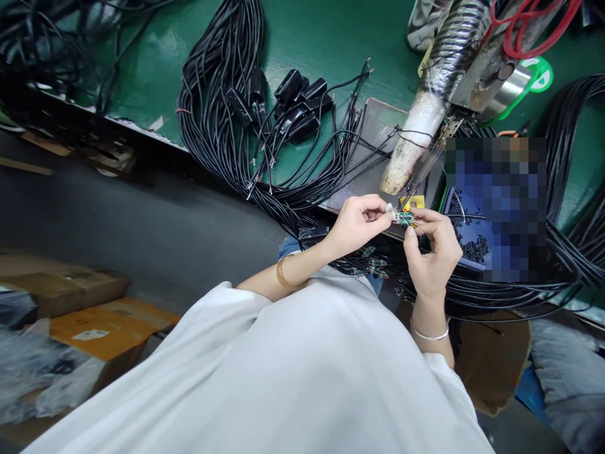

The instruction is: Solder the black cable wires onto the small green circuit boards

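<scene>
A small green circuit board (405, 218) is held level between my two hands, just over the table's front edge. My left hand (362, 221) is closed in a pinch at its left end, on a small whitish piece (390, 209) that looks like a connector. At the other end, the thumb and fingers of my right hand (435, 249) grip the board, and a black cable (467, 217) runs off to the right behind them. Just beyond lies a yellow piece (412, 202). Below my hands hang more circuit boards (377, 266) on black cables.
A wrapped duct hose (416, 135) points down close above my hands. Behind it stands a green spool of solder wire (515, 91). Black cable bundles (212, 94) with black housings (302, 104) cover the green table (331, 31). A blue tray (466, 221) holds small black parts.
</scene>
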Available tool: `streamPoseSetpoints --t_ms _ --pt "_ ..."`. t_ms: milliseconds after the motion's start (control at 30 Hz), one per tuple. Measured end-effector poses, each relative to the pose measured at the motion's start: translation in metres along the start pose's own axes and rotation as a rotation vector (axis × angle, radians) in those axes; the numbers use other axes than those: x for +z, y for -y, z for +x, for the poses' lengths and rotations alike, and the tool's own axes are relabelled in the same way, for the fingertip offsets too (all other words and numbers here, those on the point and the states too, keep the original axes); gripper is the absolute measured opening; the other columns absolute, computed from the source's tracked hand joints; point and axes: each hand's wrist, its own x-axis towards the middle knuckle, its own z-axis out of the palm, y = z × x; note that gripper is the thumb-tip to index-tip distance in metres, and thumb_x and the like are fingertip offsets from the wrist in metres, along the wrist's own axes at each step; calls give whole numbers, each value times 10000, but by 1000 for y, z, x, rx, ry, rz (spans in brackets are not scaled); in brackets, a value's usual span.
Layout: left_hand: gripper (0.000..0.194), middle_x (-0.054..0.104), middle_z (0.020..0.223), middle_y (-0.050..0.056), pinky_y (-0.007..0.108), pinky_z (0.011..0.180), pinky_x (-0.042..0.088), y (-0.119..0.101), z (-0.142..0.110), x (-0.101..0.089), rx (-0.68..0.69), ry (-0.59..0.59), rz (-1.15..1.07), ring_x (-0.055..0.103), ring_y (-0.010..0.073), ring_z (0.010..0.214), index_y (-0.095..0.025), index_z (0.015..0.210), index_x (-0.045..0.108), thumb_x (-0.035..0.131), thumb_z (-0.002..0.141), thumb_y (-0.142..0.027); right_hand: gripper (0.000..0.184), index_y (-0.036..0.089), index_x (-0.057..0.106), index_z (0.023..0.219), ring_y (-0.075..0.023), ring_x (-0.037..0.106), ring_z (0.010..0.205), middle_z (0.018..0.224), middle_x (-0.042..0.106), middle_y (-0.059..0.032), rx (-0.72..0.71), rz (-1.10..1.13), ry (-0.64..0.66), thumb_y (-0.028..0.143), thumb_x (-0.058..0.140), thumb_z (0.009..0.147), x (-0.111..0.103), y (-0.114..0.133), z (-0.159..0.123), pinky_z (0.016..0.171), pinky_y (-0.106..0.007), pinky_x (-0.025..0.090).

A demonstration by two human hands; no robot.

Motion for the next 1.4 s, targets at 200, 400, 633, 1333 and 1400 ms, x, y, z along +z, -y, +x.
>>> streamPoseSetpoints --t_ms 200,400,633,1333,1400 --pt "153 474 654 -18 231 540 297 1 3 -4 15 33 21 384 62 584 -114 688 681 663 790 -227 140 216 554 801 -202 679 1019 1082 703 -59 2 -11 9 145 659 860 1 -1 3 920 -398 571" --pt "131 491 655 -14 233 545 307 4 8 -1 23 23 54 400 66 586 -120 686 696 656 777 -206 130 220 544 806 -213 677 1042 1098 699 -62 -14 -23 12 165 643 870 2 -4 6 922 -408 569" --pt "126 486 653 -16 240 536 284 1 9 -2 67 -18 105 384 62 571 -123 700 709 653 781 -201 119 219 559 806 -215 672 1057 1119 689 -60 -33 -36 5 165 651 861 1 -1 10 913 -408 579" --pt "180 499 613 -7 236 541 298 -3 13 -4 -3 50 115 394 78 579 -133 617 627 653 759 -240 128 221 577 802 -210 685 1026 1084 700 -51 -75 -66 7 156 676 850 -1 -3 12 915 -399 581" --pt "189 477 609 -13 234 538 291 -2 12 -5 -22 78 96 380 72 572 -130 624 624 644 771 -248 130 219 578 801 -208 685 1024 1094 697 -53 -84 -55 14 149 681 839 -2 -3 11 908 -394 583"
